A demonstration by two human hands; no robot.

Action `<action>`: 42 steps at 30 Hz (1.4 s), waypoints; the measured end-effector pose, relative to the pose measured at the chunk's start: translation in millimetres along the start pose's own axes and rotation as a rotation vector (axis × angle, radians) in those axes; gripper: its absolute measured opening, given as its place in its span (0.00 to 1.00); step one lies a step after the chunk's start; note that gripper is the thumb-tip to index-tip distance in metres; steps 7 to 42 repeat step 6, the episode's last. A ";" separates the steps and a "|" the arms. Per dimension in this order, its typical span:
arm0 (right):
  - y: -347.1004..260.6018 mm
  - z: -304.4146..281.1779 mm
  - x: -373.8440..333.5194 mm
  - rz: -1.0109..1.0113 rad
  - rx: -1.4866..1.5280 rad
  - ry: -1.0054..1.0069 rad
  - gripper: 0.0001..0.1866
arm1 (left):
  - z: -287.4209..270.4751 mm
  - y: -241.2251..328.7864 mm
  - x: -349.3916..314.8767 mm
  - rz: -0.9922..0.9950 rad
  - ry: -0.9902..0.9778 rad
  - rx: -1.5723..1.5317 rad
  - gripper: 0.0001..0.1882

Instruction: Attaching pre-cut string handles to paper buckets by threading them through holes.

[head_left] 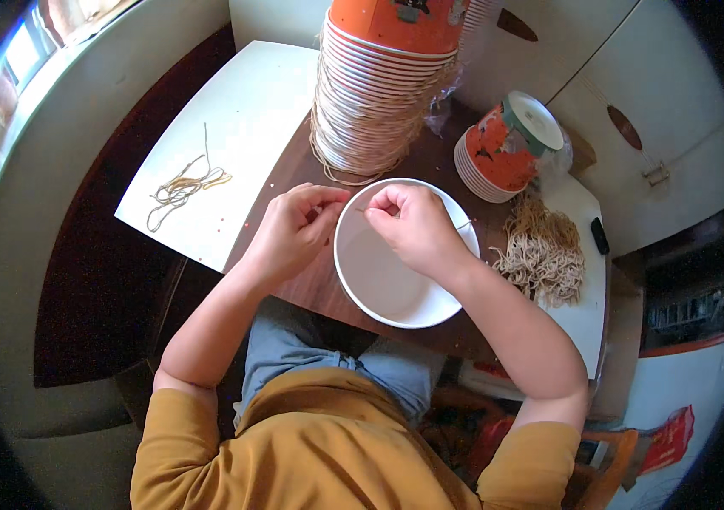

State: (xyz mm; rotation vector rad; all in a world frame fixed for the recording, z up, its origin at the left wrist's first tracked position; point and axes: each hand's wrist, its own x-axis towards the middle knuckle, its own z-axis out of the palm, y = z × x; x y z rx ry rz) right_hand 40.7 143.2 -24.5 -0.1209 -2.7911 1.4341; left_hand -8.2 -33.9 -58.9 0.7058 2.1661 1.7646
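Note:
In front of me a round white paper tub (379, 289) stands with its open mouth facing up. Over its far rim my right hand (413, 228) is closed in a pinch on a thin tan cord (465, 224), whose short ends poke out on either side of the fingers. My left hand (298, 225) is beside the tub's left rim, thumb and fingers pressed together; whatever they hold is too small to make out. Just beyond the tub rises a tall stack of nested orange-and-white tubs (379, 93), with many tan cords looped about its lower part.
Several loose cords (183, 187) lie on the white tabletop at left. To the right are a shorter stack of orange tubs (498, 153), a thick bundle of tan cords (545, 251) and a small black object (600, 236). White cabinet doors (659, 93) stand behind.

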 end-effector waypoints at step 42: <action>-3.5 3.9 2.1 0.097 0.010 -0.039 0.06 | -3.1 0.9 2.2 0.064 -0.027 0.114 0.12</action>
